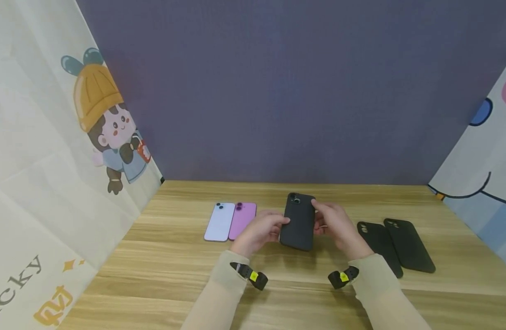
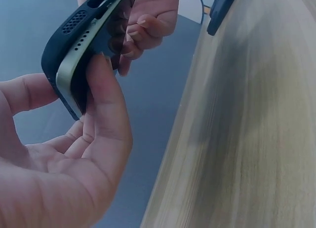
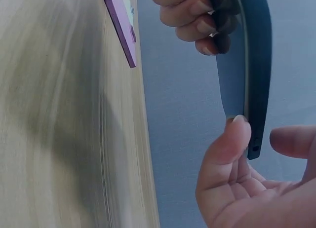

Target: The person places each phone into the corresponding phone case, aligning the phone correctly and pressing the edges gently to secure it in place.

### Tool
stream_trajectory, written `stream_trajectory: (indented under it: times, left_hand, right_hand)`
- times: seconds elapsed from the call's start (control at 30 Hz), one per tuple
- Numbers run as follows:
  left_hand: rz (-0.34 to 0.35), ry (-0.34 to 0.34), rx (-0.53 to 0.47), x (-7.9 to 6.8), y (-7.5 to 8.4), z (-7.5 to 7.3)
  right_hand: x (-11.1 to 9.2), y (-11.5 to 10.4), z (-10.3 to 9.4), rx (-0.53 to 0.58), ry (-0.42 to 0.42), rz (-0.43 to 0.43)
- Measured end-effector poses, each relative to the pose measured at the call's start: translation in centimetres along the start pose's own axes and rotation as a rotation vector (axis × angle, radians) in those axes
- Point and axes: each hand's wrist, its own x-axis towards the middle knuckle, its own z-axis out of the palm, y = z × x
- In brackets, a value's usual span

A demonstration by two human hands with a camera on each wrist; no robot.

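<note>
Both hands hold a smartphone (image 2: pixel 81 57) in a black phone case (image 1: pixel 299 225), above the wooden table with the case's back up in the head view. My left hand (image 1: pixel 259 229) pinches its left side, thumb on the case's back and fingers on the screen side. At one corner in the left wrist view, the phone's pale green edge stands out of the case. My right hand (image 1: pixel 336 222) has its thumb at the upper right corner of the case in the head view. In the right wrist view, one of its fingertips presses the phone's edge from the screen side.
Left on the table (image 1: pixel 154 279) lie a pale blue phone (image 1: pixel 219 224) and a pink phone (image 1: pixel 244 216), side by side. Two more black phone cases (image 1: pixel 411 245) lie to the right, beside my right forearm. A dark blue-grey panel (image 1: pixel 277 91) rises behind the table.
</note>
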Motion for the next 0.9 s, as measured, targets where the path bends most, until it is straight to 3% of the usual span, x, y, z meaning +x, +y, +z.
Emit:
stream_trajectory:
  times: [0.27, 0.9]
  left_hand:
    - [0.009, 0.012, -0.014, -0.29, 0.26, -0.19]
    - [0.014, 0.002, -0.005, -0.54, 0.41, -0.21]
  right_hand:
    - [0.18, 0.08, -0.21, 0.062, 0.006, -0.005]
    - [0.14, 0.40, -0.58, 0.060, 0.022, -0.029]
